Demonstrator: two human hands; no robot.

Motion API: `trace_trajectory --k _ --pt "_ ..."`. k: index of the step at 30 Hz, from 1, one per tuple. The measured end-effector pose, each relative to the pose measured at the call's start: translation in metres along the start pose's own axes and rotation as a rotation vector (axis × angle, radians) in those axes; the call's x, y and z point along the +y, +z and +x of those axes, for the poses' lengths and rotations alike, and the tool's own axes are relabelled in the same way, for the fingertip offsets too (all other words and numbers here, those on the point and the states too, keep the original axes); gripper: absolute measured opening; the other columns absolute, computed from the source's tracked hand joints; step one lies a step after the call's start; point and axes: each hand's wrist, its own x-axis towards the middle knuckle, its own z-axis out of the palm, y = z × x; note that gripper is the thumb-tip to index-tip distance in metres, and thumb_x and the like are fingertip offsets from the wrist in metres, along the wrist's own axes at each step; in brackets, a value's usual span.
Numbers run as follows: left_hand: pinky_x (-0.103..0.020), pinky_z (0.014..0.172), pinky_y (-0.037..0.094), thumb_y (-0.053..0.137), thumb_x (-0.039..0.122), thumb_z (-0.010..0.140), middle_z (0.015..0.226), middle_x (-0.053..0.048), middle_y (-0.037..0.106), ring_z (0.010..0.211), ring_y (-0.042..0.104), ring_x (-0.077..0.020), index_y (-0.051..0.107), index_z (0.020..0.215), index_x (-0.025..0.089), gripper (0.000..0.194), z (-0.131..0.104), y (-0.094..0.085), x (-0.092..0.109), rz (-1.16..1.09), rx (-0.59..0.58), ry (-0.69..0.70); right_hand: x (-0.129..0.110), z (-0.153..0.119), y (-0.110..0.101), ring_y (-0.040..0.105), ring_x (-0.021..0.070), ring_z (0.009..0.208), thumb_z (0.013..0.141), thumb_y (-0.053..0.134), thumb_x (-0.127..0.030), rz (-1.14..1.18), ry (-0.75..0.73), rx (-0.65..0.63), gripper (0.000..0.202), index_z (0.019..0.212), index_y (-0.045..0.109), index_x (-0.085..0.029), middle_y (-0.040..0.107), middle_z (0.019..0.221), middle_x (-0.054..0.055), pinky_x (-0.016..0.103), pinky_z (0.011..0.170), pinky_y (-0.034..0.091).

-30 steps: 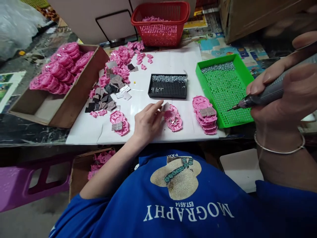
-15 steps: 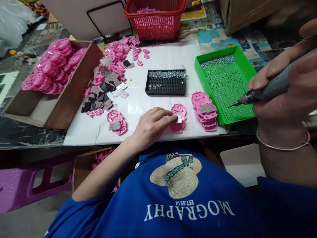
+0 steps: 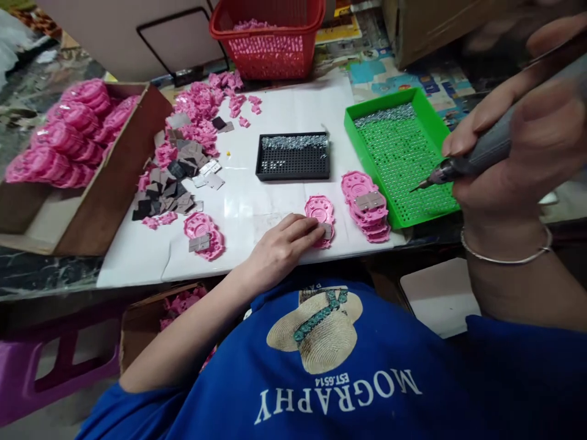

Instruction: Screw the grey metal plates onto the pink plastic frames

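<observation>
My left hand [image 3: 284, 247] is at the front of the table, its fingertips pressed on the lower part of a pink plastic casing [image 3: 320, 209]. A small grey metal plate [image 3: 327, 231] lies in that casing beside the fingertips, partly covered by them. My right hand [image 3: 499, 156] is raised at the right, wrapped round a grey electric screwdriver [image 3: 493, 143]. Its thin bit points left over a green tray [image 3: 351, 131] full of rows of small screws. Between the casing and the tray stands a stack of pink casings [image 3: 360, 183], with a metal plate [image 3: 369, 201] on the top one.
A black screw tray [image 3: 293, 177] sits mid-table. Leftward lie another casing with a plate [image 3: 199, 226], loose metal plates [image 3: 172, 189] and small pink parts [image 3: 197, 101]. A cardboard box [image 3: 123, 177] of pink pieces stands far left, a red basket [image 3: 270, 55] at the back.
The view has shifted a little, so the table's things appear further left. My left fingers have moved toward the casing's near end, where the plate now lies. The screwdriver stays over the green tray.
</observation>
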Motion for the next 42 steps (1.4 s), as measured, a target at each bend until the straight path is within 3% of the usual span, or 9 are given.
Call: trace_trajectory --k 2,5,8,12,16,24,31,36,42 --pt "-0.038 0.088 0.059 0.047 0.005 0.095 0.119 -0.015 0.064 0.107 0.059 -0.0224 0.056 0.129 0.013 0.035 0.002 0.004 0.004 0.016 -0.002 -0.014 -0.002 0.003 0.005 0.055 0.0035 0.050 0.070 0.083 -0.050 -0.002 -0.124 -0.043 0.034 0.099 0.073 -0.036 0.066 0.104 -0.006 0.019 0.033 0.038" --pt "-0.039 0.085 0.060 0.044 0.002 0.094 0.116 -0.016 0.064 0.105 0.059 -0.0229 0.055 0.129 0.012 0.038 0.007 0.007 0.008 0.033 0.007 -0.014 -0.003 0.002 0.007 0.052 0.0062 0.044 0.077 0.079 -0.040 0.016 -0.101 -0.096 0.029 0.104 0.072 -0.032 0.064 0.077 -0.005 0.023 0.034 0.037" --pt "-0.038 0.085 0.060 0.044 0.004 0.095 0.114 -0.016 0.065 0.104 0.059 -0.0230 0.056 0.128 0.011 0.036 0.009 0.009 0.010 0.052 0.022 -0.015 -0.002 -0.003 0.005 0.047 0.0102 0.041 0.079 0.076 -0.045 -0.041 -0.046 -0.099 0.029 0.103 0.069 -0.032 0.054 0.060 -0.006 0.029 0.038 0.040" --pt "-0.036 0.086 0.059 0.045 0.004 0.095 0.114 -0.014 0.065 0.103 0.059 -0.0226 0.056 0.127 0.012 0.035 0.010 0.008 0.011 0.066 0.022 -0.018 0.001 -0.009 0.002 0.045 0.0147 0.041 0.074 0.072 -0.061 -0.160 0.036 -0.086 0.038 0.104 0.061 -0.040 0.054 0.059 -0.007 0.034 0.041 0.042" --pt "-0.036 0.086 0.059 0.045 0.002 0.093 0.114 -0.015 0.065 0.103 0.059 -0.0229 0.057 0.125 0.010 0.034 0.010 0.007 0.012 0.079 0.024 -0.021 0.008 -0.012 0.000 0.044 0.0130 0.039 0.076 0.072 -0.054 -0.125 0.043 -0.094 0.034 0.103 0.061 -0.037 0.054 0.057 -0.008 0.032 0.039 0.039" --pt "-0.037 0.083 0.060 0.044 0.002 0.094 0.112 -0.016 0.066 0.102 0.059 -0.0234 0.058 0.123 0.008 0.034 0.011 0.006 0.013 0.090 0.028 -0.008 0.012 -0.019 -0.003 0.044 0.0135 0.042 0.074 0.070 -0.064 -0.195 0.130 -0.093 0.039 0.101 0.057 -0.039 0.053 0.061 -0.007 0.034 0.043 0.039" --pt "-0.037 0.084 0.059 0.047 0.002 0.093 0.114 -0.016 0.066 0.103 0.060 -0.0229 0.058 0.125 0.010 0.035 0.009 0.009 0.011 0.060 0.042 -0.041 0.013 -0.016 -0.001 0.044 0.0104 0.039 0.075 0.075 -0.053 -0.081 0.044 -0.101 0.034 0.101 0.063 -0.034 0.051 0.058 -0.008 0.029 0.037 0.038" --pt "-0.037 0.086 0.058 0.049 0.000 0.091 0.114 -0.015 0.068 0.102 0.061 -0.0215 0.059 0.123 0.012 0.035 0.004 0.005 0.013 0.054 0.115 -0.077 0.025 -0.010 -0.003 0.043 0.0082 0.036 0.073 0.078 -0.047 -0.032 -0.047 -0.073 0.034 0.101 0.070 -0.030 0.054 0.057 -0.008 0.025 0.032 0.036" --pt "-0.036 0.082 0.059 0.045 0.002 0.093 0.113 -0.014 0.069 0.098 0.063 -0.0203 0.058 0.125 0.013 0.036 0.004 -0.001 0.017 0.110 0.068 -0.057 0.032 -0.011 -0.004 0.047 0.0075 0.038 0.078 0.075 -0.049 -0.044 -0.151 -0.136 0.032 0.107 0.068 -0.036 0.054 0.059 -0.008 0.022 0.034 0.034"
